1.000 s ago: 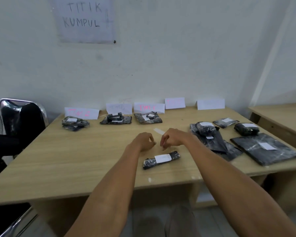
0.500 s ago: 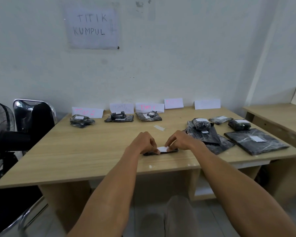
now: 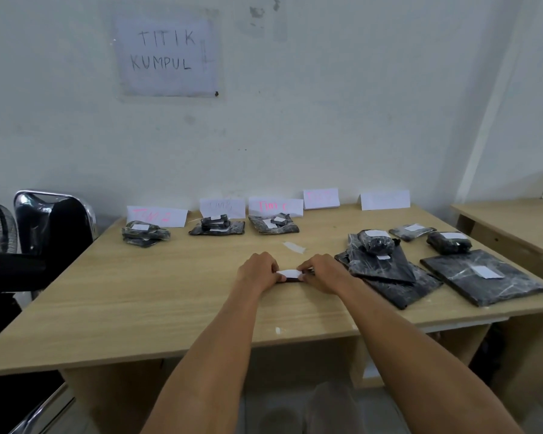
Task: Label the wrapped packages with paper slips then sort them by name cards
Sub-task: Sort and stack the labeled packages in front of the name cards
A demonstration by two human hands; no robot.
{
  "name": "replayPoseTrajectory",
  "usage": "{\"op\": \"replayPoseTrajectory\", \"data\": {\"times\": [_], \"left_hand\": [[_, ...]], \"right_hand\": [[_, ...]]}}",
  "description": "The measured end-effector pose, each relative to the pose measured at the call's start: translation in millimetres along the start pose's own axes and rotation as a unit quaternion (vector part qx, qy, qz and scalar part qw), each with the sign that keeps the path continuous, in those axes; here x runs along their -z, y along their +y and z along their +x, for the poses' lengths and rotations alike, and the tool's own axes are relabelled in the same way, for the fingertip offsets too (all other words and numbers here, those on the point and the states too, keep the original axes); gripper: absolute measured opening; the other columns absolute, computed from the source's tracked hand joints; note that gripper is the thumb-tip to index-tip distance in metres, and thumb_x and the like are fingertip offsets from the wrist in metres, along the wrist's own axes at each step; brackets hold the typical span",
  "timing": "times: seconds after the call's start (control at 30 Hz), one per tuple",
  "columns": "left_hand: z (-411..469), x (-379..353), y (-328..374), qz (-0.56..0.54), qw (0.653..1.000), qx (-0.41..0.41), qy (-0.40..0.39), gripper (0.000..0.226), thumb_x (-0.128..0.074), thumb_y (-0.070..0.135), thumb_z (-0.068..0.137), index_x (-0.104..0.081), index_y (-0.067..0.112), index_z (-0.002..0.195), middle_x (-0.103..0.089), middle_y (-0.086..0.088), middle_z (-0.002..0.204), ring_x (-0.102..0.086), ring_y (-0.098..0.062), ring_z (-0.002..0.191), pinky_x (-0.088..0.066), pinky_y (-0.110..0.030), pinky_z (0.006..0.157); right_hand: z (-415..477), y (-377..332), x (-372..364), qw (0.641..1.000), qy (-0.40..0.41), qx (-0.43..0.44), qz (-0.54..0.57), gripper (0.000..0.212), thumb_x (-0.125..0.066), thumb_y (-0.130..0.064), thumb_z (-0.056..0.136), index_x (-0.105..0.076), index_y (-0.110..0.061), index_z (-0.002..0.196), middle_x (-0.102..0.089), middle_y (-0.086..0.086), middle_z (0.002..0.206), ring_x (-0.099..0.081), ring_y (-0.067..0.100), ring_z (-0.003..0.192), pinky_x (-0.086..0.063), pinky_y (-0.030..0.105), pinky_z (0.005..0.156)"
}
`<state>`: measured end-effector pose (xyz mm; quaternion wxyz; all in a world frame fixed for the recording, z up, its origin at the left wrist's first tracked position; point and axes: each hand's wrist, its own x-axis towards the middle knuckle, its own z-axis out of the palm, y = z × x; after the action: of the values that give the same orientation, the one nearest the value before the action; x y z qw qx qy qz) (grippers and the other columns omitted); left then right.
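Pinching wrapped package mid-table with left hand and right hand, fingers clamped on its ends, paper slip on top. Might stick crooked or wrinkle if pressed unevenly, or peel from slick wrap.

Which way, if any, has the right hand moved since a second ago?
Yes. The right hand came from beside the tape strip toward the near table edge, onto the package.

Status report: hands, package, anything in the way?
Pinching package ends: left hand, right hand. On top, slip. Beyond it, tape scrap, not blocking.
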<state>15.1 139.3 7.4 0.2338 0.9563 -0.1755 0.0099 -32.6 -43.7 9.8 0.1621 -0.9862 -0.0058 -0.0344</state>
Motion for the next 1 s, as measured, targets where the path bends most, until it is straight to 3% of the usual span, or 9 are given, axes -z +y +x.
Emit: {"op": "replayPoseTrajectory", "data": {"times": [0.23, 0.37, 0.43, 0.6, 0.83, 0.9, 1.0], "left_hand": [[50.6, -4.6, -11.2, 0.004, 1.0, 0.012, 0.023, 0.03, -0.072, 0.036, 0.084, -0.071, 0.019, 0.11, -0.069, -0.004, 0.107, -0.063, -0.023, 0.097, -0.046, -0.028, 0.072], [88.8, -0.8, -18.3, 0.032, 0.999, -0.019, 0.025, 0.024, -0.067, 0.033, 0.088, -0.071, 0.015, 0.104, -0.069, -0.005, 0.101, -0.063, -0.023, 0.093, -0.044, -0.029, 0.069], [106.2, 5.2, -21.0, 0.065, 0.996, -0.049, 0.024, 0.025, -0.064, 0.034, 0.091, -0.071, 0.013, 0.101, -0.068, -0.005, 0.098, -0.063, -0.023, 0.094, -0.047, -0.031, 0.069], [154.7, 23.2, -28.3, 0.076, 0.984, -0.113, 0.112, 0.026, -0.059, 0.029, 0.096, -0.069, 0.008, 0.107, -0.064, -0.008, 0.109, -0.055, -0.025, 0.11, -0.051, -0.04, 0.081], [207.0, 16.8, -30.4, 0.067, 0.982, -0.086, 0.157, 0.027, -0.051, 0.025, 0.1, -0.063, 0.006, 0.116, -0.06, -0.008, 0.116, -0.047, -0.023, 0.116, -0.049, -0.035, 0.083], [216.7, 8.6, -33.3, 0.052, 0.982, -0.074, 0.165, 0.022, -0.053, 0.021, 0.099, -0.064, 0.007, 0.112, -0.061, -0.007, 0.112, -0.049, -0.024, 0.113, -0.049, -0.034, 0.081], [222.3, -5.6, -40.7, 0.031, 0.984, -0.044, 0.168, 0.018, -0.057, 0.012, 0.095, -0.07, 0.014, 0.107, -0.068, -0.006, 0.102, -0.061, -0.024, 0.101, -0.05, -0.033, 0.073]], "right_hand": [[59.2, 10.9, -14.7, 0.998, 0.017, -0.022, 0.061, 0.034, -0.064, -0.021, 0.09, -0.066, -0.023, 0.124, -0.066, 0.008, 0.122, -0.062, 0.023, 0.107, -0.048, 0.027, 0.088], [101.2, 10.7, -14.2, 0.998, 0.025, -0.018, 0.051, 0.036, -0.062, -0.018, 0.089, -0.065, -0.02, 0.125, -0.066, 0.009, 0.122, -0.06, 0.026, 0.109, -0.048, 0.032, 0.089], [118.8, 12.2, -12.7, 0.998, 0.031, -0.004, 0.052, 0.035, -0.062, -0.016, 0.088, -0.066, -0.019, 0.123, -0.068, 0.009, 0.119, -0.062, 0.026, 0.107, -0.048, 0.031, 0.085], [162.1, 9.7, 2.5, 0.986, 0.131, 0.025, 0.1, 0.028, -0.06, -0.012, 0.089, -0.067, -0.018, 0.116, -0.07, 0.004, 0.105, -0.062, 0.025, 0.095, -0.045, 0.029, 0.075], [219.5, 6.7, 4.8, 0.981, 0.173, 0.014, 0.082, 0.017, -0.049, -0.004, 0.089, -0.05, -0.019, 0.098, -0.062, 0.0, 0.089, -0.055, 0.024, 0.079, -0.039, 0.032, 0.056], [230.3, 8.7, -3.4, 0.98, 0.182, 0.008, 0.077, 0.02, -0.049, 0.0, 0.088, -0.051, -0.018, 0.098, -0.061, 0.002, 0.096, -0.054, 0.026, 0.087, -0.044, 0.034, 0.06], [237.7, 12.2, -19.1, 0.988, 0.139, 0.015, 0.058, 0.033, -0.051, -0.001, 0.088, -0.055, -0.02, 0.115, -0.057, 0.001, 0.117, -0.051, 0.027, 0.108, -0.05, 0.041, 0.078]]}}
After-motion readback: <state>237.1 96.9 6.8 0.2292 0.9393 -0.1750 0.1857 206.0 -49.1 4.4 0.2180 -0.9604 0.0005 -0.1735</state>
